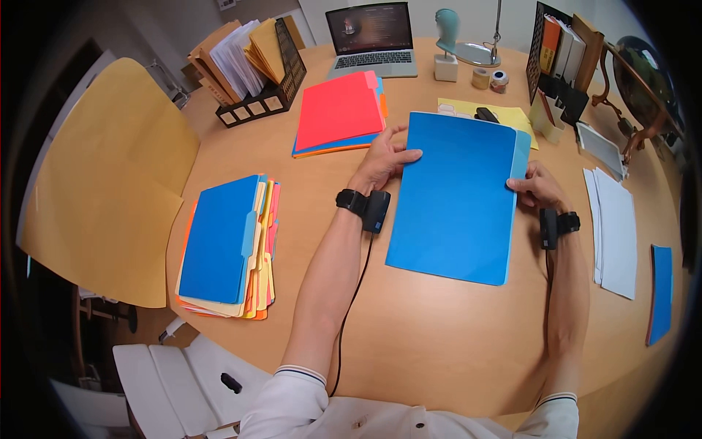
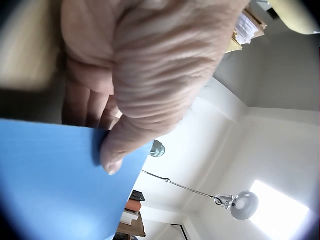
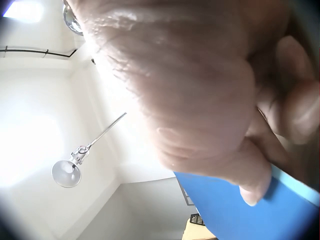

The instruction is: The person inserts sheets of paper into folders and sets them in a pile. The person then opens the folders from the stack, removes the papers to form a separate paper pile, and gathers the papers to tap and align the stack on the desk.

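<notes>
Blue folder (image 1: pixel 457 205) nearest us, held between both hands over the wooden table (image 1: pixel 439 322); its broad face shows, a paler blue strip along the right edge; whether the lower edge touches the wood we cannot tell. Left hand (image 1: pixel 384 159) grips the left edge near the top – thumb on the face, the other fingers partly hidden behind, the wrist view agreeing; right hand (image 1: pixel 541 186) pinches the opposite edge, upper part too, thumb on the face.

Off to the left we note a folder stack (image 1: pixel 219 241), blue on top, tabs in yellow, orange and pink fanned along its right side; to the right, white papers (image 1: pixel 614 227) overlap, with a narrow blue piece (image 1: pixel 660 293) beside them. Farther out, a red-topped pile (image 1: pixel 336 110) lies beyond the left hand; yellow paper (image 1: pixel 515 117) shows behind the folder's top edge.

Farthest – a black file rack (image 1: pixel 256 110) packed with papers; an open laptop (image 1: pixel 376 62); a greenish bust (image 1: pixel 447 33) on a white block; a dark globe (image 1: pixel 643 73) at far right.
</notes>
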`<state>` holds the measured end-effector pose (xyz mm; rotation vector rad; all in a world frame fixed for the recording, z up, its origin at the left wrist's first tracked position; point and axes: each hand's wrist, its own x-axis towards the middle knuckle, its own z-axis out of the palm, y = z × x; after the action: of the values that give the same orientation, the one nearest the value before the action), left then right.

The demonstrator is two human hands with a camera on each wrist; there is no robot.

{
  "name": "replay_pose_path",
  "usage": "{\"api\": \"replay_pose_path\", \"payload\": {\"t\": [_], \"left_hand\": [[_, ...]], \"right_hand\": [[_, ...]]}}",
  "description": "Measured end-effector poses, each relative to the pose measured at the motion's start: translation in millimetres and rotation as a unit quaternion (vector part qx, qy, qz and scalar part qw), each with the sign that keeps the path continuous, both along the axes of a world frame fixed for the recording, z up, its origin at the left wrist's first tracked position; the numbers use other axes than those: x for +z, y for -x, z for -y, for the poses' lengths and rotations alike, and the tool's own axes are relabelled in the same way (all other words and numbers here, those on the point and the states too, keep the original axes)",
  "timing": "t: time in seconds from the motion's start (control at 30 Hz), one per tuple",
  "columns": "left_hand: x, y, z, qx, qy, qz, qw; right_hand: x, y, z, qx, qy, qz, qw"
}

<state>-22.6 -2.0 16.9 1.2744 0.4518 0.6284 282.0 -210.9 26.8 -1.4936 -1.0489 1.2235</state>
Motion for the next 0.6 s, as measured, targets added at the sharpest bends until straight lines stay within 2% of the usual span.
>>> {"api": "replay_pose_path", "payload": {"t": [0.07, 0.13, 0.2, 0.3, 0.37, 0.4, 0.43, 0.5, 0.53, 0.6], "left_hand": [[3.3, 1.3, 0.9, -0.005, 0.002, -0.010, 1.000], [3.6, 1.7, 0.9, -0.052, -0.037, -0.049, 0.997], [0.7, 0.8, 4.3, -0.072, -0.036, -0.048, 0.996], [-4.9, -4.2, 13.3, -0.100, -0.037, -0.044, 0.993], [-2.8, -6.8, 24.1, -0.046, -0.050, -0.002, 0.998], [0.4, -3.0, 24.6, -0.035, -0.065, -0.032, 0.997], [-1.4, 0.8, 22.1, -0.030, -0.068, -0.031, 0.997], [-3.6, 12.1, 13.8, 0.049, -0.121, -0.007, 0.991], [3.9, 22.5, 9.9, 0.055, -0.126, -0.009, 0.991], [25.5, 54.5, -4.2, 0.145, -0.115, -0.059, 0.981]], "right_hand": [[-10.1, -9.3, -2.0, -0.007, -0.022, -0.017, 1.000], [-15.4, -12.2, -3.2, -0.014, -0.044, -0.036, 0.998], [-15.8, -9.0, -3.6, -0.045, -0.069, -0.069, 0.994], [-28.6, -19.9, -7.8, -0.039, -0.093, -0.083, 0.991], [-34.7, -25.7, -8.0, -0.041, -0.098, -0.109, 0.988], [-37.5, -28.6, -7.8, -0.043, -0.098, -0.136, 0.985], [-31.8, -24.6, -6.1, -0.037, -0.100, -0.135, 0.985], [-19.3, -16.5, -3.9, -0.067, -0.107, -0.109, 0.986], [-17.1, -13.2, -4.3, -0.060, -0.110, -0.111, 0.986], [-16.4, -10.0, -3.4, -0.080, -0.097, -0.086, 0.988]]}}
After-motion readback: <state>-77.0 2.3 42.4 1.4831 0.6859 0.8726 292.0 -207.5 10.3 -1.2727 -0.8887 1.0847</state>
